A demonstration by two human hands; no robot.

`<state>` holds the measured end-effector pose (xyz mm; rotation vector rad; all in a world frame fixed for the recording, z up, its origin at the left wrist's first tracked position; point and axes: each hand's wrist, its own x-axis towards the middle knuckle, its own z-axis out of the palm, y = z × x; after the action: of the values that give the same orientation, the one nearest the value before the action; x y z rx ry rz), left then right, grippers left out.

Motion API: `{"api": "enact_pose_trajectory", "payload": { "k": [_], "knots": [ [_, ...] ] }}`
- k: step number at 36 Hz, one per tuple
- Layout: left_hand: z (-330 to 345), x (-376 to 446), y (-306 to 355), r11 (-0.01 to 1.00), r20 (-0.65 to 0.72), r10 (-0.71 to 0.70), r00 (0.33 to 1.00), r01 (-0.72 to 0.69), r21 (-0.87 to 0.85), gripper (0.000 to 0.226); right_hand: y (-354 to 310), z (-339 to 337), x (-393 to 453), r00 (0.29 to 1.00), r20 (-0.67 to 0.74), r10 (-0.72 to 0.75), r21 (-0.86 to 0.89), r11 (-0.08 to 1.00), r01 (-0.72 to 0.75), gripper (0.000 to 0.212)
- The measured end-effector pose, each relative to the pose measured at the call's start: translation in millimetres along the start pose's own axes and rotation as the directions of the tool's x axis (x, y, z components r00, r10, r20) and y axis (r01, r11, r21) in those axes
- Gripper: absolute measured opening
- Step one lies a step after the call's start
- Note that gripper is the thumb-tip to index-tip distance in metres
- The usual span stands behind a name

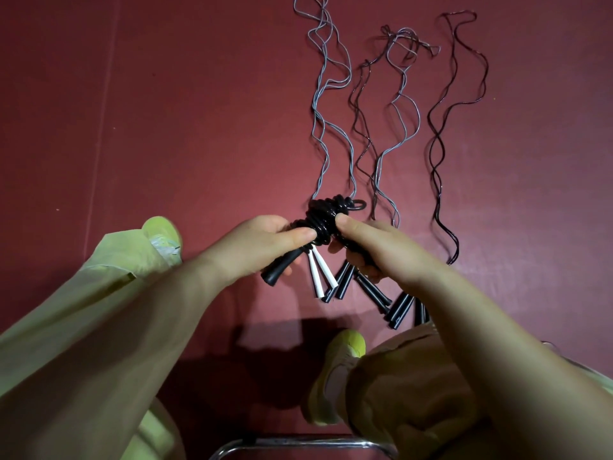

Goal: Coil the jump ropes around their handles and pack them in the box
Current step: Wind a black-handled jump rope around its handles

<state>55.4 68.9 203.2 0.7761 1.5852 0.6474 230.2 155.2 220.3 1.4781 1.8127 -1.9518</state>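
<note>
The left hand point(262, 239) covers most of the black handle point(277, 272) it grips, so only the butt end shows. The right hand point(368, 240) hides the near side of the coiled rope point(326, 215) (how many handles sit inside cannot be told). The grey ropes point(320, 61) run off the top edge. A metal bar point(285, 441) is cut by the bottom edge. The right forearm hides part of the handles on the floor point(403, 308).

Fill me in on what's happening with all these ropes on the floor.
A seated person holds a black jump rope in both hands, its cord coiled around the handles. The left hand grips the handle end and the right hand pinches the coil. Several uncoiled ropes lie stretched out on the red floor. No box is in view.
</note>
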Motion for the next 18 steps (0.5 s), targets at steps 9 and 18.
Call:
{"api": "enact_pose_trajectory", "payload": {
  "k": [9,18],
  "knots": [
    [-1.0,-3.1,-6.7,0.972,0.116,0.229,0.966,-0.235,0.033,0.07,2.6,1.5,0.8,0.994,0.031,-0.102,-0.196,0.975,0.106,0.071],
    [2.8,-2.8,-6.8,0.931,0.027,0.328,0.944,-0.318,-0.18,0.055,-8.7,-10.6,-8.2,0.98,0.18,-0.082,-0.043,0.995,0.091,0.042]
  ]
}}
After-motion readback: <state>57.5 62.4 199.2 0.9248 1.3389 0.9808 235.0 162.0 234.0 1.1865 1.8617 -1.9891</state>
